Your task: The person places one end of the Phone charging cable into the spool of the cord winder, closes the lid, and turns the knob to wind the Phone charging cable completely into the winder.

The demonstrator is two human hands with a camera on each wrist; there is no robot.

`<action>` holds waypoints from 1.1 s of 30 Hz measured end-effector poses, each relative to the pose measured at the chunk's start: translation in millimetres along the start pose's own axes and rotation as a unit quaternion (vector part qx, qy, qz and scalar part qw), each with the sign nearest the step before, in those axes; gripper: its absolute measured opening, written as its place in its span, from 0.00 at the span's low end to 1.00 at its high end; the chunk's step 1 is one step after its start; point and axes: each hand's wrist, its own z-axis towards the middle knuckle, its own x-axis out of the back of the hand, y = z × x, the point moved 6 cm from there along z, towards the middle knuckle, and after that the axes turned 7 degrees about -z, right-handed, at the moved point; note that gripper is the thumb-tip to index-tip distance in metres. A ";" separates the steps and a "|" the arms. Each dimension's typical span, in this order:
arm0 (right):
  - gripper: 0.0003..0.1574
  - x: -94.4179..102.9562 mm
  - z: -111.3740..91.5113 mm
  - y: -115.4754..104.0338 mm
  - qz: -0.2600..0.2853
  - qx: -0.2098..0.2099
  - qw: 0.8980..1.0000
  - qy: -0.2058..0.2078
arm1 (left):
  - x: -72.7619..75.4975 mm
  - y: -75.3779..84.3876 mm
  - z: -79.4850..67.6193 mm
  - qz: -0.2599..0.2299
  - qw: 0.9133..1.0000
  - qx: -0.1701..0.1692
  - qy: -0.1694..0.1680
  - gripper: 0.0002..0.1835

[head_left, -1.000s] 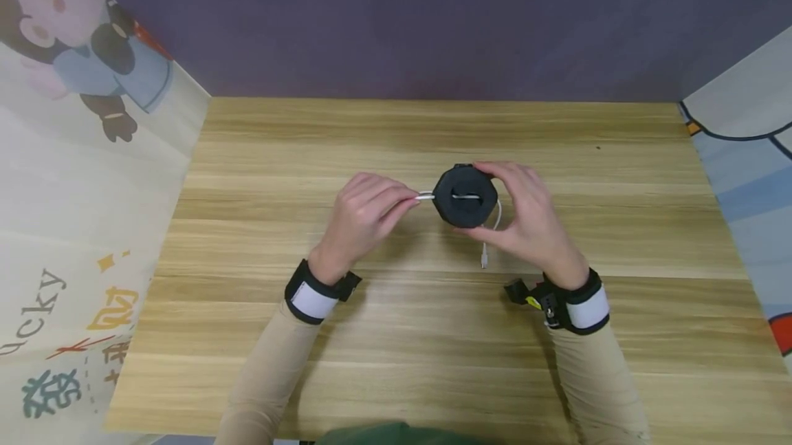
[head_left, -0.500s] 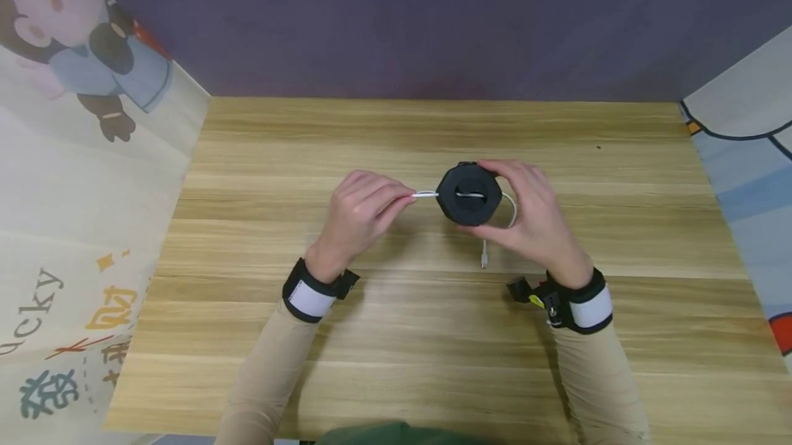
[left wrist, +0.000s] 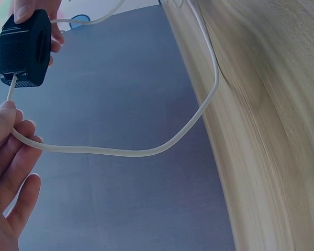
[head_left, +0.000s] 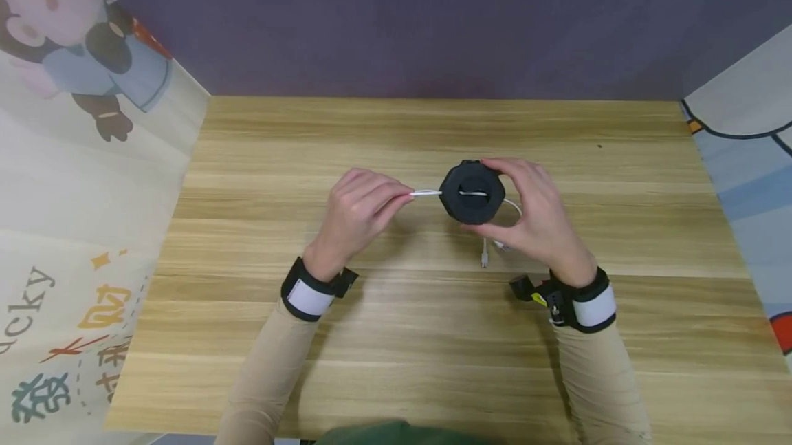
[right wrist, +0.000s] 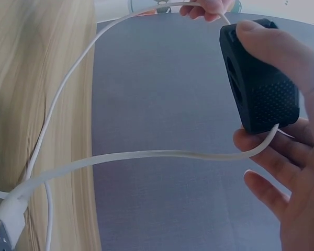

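Observation:
A black, many-sided cable winder [head_left: 453,208] is held above the table, its face toward the head camera. My right hand [head_left: 541,218] grips it at the upper and lower edges between thumb and fingers. A white USB cable [head_left: 427,192] runs through the winder and crosses its central opening. To the left, my left hand [head_left: 361,208] pinches the cable between thumb and fingertips. From that pinch a loop of cable [left wrist: 99,150] hangs down toward the table in the left wrist view. A USB plug [right wrist: 10,222] shows large in the right wrist view; a small connector [head_left: 485,259] dangles below the winder.
The wooden table [head_left: 396,335] lies under both hands. Behind it rises a dark purple-grey backdrop [head_left: 396,25]. Printed panels stand at the left [head_left: 74,177] and right. Each wrist wears a black strap [head_left: 309,294] with a camera.
The winder and my right hand have shifted slightly right, my left hand slightly left. The cable stretch between them is longer, and the loop on the winder's right side has changed shape.

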 end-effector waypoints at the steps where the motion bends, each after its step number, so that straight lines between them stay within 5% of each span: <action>1: 0.58 0.1 -0.3 0.2 -0.001 0.003 1.000 0.002 | 0.0 0.1 0.1 0.000 1.000 0.000 0.001 0.04; 33: 0.59 7.4 -2.2 7.1 0.003 -0.001 1.000 0.012 | 7.4 -4.4 0.2 0.009 1.000 0.008 0.003 0.05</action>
